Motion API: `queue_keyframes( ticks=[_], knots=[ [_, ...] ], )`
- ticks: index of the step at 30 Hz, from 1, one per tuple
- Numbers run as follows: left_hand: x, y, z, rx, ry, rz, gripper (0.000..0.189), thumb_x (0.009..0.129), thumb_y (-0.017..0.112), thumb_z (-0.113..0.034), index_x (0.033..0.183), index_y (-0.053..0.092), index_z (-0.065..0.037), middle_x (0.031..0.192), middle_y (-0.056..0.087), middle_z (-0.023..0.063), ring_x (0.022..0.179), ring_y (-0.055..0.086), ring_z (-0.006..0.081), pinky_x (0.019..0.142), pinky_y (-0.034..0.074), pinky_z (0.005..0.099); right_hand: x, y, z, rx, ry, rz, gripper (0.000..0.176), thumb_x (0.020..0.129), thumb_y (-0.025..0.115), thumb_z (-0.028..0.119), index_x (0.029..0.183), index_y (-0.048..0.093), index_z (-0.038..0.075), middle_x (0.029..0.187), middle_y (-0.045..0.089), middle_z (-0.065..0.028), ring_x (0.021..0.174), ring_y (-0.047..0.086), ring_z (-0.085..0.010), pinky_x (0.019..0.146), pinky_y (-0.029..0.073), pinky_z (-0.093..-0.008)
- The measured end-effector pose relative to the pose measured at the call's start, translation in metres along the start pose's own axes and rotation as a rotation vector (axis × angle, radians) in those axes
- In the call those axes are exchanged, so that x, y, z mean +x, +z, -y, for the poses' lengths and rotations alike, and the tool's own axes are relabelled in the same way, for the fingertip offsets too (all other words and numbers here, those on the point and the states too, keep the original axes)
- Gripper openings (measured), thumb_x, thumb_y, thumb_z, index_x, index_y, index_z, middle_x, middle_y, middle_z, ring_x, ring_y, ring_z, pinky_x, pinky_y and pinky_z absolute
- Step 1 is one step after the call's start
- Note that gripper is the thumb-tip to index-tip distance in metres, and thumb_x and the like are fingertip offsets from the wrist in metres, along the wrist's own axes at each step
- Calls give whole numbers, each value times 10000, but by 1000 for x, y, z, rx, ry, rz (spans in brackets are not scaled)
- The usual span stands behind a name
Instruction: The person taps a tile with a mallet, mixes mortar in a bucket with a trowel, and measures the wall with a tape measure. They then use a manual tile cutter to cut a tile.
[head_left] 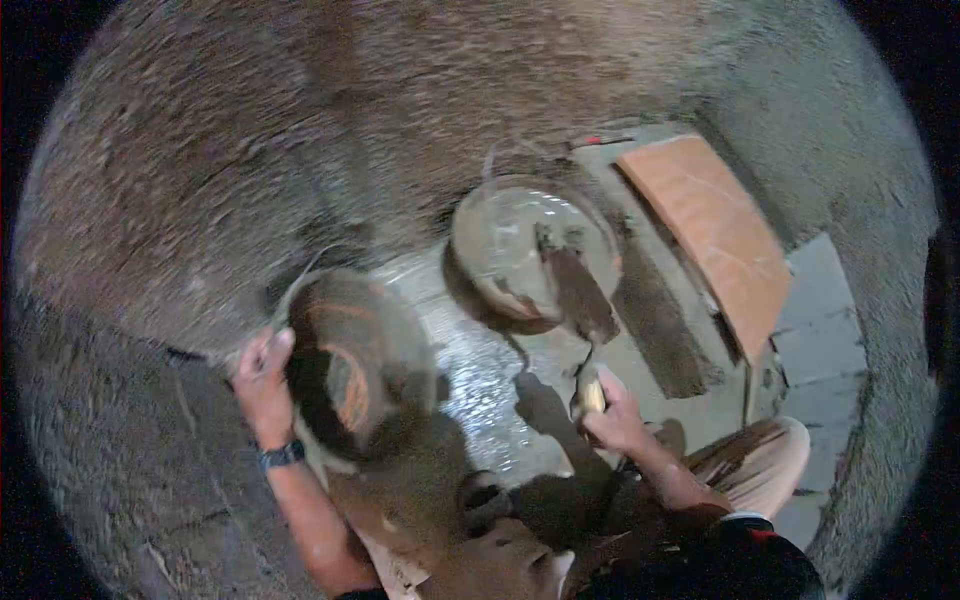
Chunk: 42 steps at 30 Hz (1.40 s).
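Note:
My left hand, with a watch on the wrist, is closed on the left rim of a tilted, mud-smeared bucket. Orange-brown streaks mark the inside of this bucket, and its bottom is partly in shadow. In my right hand is the light handle of a trowel. The trowel's dark, muddy blade points away from me, over the near right side of a second bucket. That bucket holds cloudy liquid. Whether the blade touches the rim cannot be told.
A rough earth-coloured wall rises at the back. On the right lie an orange tile and several grey tiles. A dark brown strip runs left of the orange tile. The floor between the buckets shines wet. My bent knee is at lower right.

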<state>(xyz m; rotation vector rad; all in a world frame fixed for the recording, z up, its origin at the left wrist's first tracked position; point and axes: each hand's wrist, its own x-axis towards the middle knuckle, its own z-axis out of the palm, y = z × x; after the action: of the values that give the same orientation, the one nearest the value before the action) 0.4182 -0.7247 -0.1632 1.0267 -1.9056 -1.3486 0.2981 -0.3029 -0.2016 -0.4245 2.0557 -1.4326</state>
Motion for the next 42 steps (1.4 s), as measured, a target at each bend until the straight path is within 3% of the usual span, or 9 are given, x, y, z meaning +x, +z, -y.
queue_keyframes(
  ticks=[3,9,17,20,24,26,34,36,42],
  knots=[
    [6,-3,10,-27,75,17,315,851,717,-253,1023,675,7,883,583,-22,804,488,73,757,398,223,21,-23,-16,-623,-231,-540,437,799,617,124,1210,501,32,850,625,-193,684,635,-356,594,496,-431],
    [14,-3,17,-168,82,24,279,861,712,-231,998,663,6,830,539,-48,755,452,63,714,378,210,28,-27,-114,-875,70,-602,449,811,644,180,1194,478,14,909,599,-283,827,590,-474,658,459,-528],
    [19,0,5,17,46,15,350,843,726,-272,1041,680,14,923,656,9,847,554,89,801,438,266,-77,13,-240,-194,286,-465,452,892,592,204,1263,414,18,905,624,-230,777,626,-417,640,502,-462],
    [19,-4,-4,-19,-34,69,356,829,736,-280,1049,691,-3,974,674,21,893,580,102,842,443,275,-96,64,-214,120,265,-518,423,976,415,517,1006,568,124,744,607,-58,568,524,-118,436,406,-246],
    [23,-22,24,-318,-42,181,372,831,732,-239,1103,666,5,1049,658,17,965,569,106,914,414,261,-27,106,4,-375,-270,124,297,956,537,302,1082,541,33,751,596,-143,623,599,-223,533,486,-387],
    [18,-32,29,-289,-53,175,379,833,730,-231,1117,658,9,1052,657,23,975,569,109,925,410,263,2,119,53,-343,-58,399,432,903,591,209,1257,425,27,863,561,-189,794,586,-370,717,483,-452],
    [3,-43,45,-195,24,137,415,829,716,-156,1194,615,14,1147,625,38,1049,551,120,981,392,291,169,210,38,-227,-698,723,312,919,544,290,1033,546,0,742,609,-179,679,636,-316,580,523,-424],
    [4,-41,45,-224,32,195,410,799,725,-110,1180,624,3,1106,629,14,1020,550,110,954,402,280,170,217,64,-521,-1209,736,287,907,549,261,972,577,-16,692,598,-176,649,636,-307,553,518,-420],
    [0,-28,25,-254,-45,303,471,765,742,-59,1206,601,27,1124,635,28,1012,567,111,937,421,268,135,219,62,-279,-410,764,248,859,540,188,686,610,25,592,561,-103,469,571,-244,497,482,-412]
  ],
)
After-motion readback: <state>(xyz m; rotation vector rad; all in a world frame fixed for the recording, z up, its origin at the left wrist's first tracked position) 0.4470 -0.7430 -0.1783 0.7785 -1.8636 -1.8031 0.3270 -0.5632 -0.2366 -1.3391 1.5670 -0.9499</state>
